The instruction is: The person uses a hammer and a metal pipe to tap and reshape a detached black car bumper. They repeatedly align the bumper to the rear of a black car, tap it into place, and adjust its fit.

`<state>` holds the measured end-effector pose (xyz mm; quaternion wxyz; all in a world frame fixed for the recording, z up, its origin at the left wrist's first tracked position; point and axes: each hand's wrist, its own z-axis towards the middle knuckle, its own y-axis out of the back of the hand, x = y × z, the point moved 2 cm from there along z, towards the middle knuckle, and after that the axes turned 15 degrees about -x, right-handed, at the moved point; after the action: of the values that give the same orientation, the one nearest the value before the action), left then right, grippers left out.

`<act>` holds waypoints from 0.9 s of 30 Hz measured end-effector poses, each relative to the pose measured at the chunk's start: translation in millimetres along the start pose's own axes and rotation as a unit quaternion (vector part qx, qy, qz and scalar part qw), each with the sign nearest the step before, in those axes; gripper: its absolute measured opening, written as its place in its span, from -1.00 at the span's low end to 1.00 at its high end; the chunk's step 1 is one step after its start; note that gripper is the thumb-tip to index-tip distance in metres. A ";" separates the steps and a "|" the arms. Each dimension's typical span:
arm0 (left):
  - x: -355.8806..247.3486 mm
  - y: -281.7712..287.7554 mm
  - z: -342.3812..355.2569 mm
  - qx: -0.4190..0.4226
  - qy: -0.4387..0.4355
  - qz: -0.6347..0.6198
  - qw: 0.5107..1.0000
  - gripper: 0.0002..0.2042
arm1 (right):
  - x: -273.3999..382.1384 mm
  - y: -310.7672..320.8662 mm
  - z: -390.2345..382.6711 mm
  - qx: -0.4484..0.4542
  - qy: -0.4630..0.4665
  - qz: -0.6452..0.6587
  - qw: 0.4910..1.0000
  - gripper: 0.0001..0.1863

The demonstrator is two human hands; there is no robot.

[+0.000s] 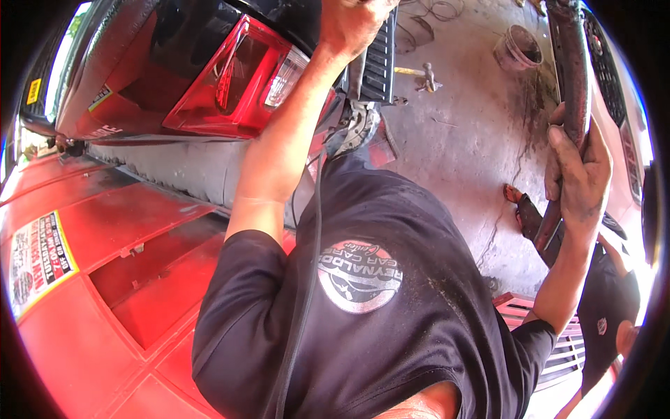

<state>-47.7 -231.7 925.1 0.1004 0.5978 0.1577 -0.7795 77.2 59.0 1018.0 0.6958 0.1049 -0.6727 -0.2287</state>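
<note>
overhead, a mechanic's right hand (576, 178) wraps shut around a grimy dark pipe (571, 77) running beside the red car (209, 77), near the tail light (234, 77). the left hand (352, 24) reaches up by a black grille, its grip impossible to tell. steadying that pipe firmly seems wise.

Glossy red plastic taillight (230, 77); rough, stained concrete floor (467, 126).

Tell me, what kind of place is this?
Probably a car repair garage. A red car's tail light sits close by, the concrete floor is oil-stained, and the right hand grips a dirty metal pipe.
</note>
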 end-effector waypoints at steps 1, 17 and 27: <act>1.9 0.5 -0.9 0.002 0.006 0.024 1.000 -0.69 | 0.4 -2.0 -0.9 0.001 -0.008 0.003 1.000 -0.70; 17.4 -7.9 -7.1 -0.025 -0.085 0.112 0.990 -0.75 | 31.4 -15.4 12.8 -0.033 0.015 -0.031 0.999 -0.72; 52.3 1.4 6.2 -0.017 -0.054 0.058 0.997 -0.66 | 42.5 -12.9 14.5 0.002 0.043 -0.121 0.992 -0.76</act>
<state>-66.6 -233.6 876.0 0.1642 0.5614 0.1307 -0.8005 60.2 30.5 1051.0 0.6907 0.1970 -0.6253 -0.3053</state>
